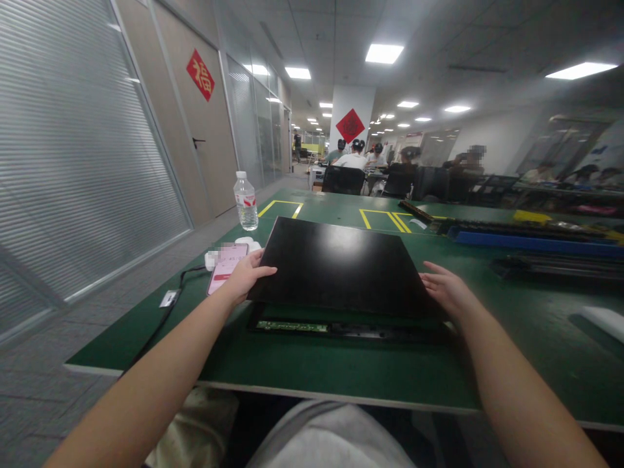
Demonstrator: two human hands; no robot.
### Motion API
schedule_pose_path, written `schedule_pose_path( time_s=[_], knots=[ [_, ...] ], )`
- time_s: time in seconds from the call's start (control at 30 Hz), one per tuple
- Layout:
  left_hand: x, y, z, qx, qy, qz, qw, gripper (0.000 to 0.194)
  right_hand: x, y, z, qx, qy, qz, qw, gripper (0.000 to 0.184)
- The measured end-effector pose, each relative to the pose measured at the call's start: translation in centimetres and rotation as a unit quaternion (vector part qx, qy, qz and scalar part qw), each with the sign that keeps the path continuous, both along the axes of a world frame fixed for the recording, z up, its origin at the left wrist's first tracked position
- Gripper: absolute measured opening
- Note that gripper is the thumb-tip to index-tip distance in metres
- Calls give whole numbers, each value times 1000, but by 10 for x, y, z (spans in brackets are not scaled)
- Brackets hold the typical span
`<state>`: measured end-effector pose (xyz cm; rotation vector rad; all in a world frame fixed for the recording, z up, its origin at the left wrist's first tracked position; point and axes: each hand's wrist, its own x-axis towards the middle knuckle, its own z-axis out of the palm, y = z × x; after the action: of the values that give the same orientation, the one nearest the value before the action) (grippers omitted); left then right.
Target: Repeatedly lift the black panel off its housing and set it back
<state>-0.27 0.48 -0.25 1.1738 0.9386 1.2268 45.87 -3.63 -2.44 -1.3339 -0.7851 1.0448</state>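
A flat black screen panel (336, 263) spans the space between my hands over the green table, its surface reflecting a ceiling light. My left hand (251, 274) grips its left edge, thumb lying on the top face. At the right edge, my right hand (449, 291) holds the panel with its fingers against the side; some of them are hidden. Beneath the panel's near edge lies a black frame (404, 333), with a strip of green circuit board (292, 326) showing in it. The panel covers the rest of that frame.
Left of the panel are a phone (229, 266), a white item (247, 243), a black cable (168, 322) and an upright water bottle (246, 203). Long blue (531, 242) and black strips (560, 265) lie at right, with a white object (604, 323). People sit at tables behind.
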Motion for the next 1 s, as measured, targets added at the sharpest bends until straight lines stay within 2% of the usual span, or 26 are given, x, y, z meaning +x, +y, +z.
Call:
schedule_pose_path(
  time_s=[0.23,0.5,0.83,1.0],
  knots=[
    [-2,0,2,-17,-1,6,1000,57,-4,-2,3,1,-18,8,1000,64],
    [-3,0,6,-52,24,24,998,47,-2,-2,2,-5,-74,15,997,45],
    [2,-4,4,-58,45,-4,997,41,-3,-2,2,-50,-118,-48,991,25],
    [4,-6,2,-49,59,-27,997,41,0,0,1,-68,-136,-82,985,25]
  ],
)
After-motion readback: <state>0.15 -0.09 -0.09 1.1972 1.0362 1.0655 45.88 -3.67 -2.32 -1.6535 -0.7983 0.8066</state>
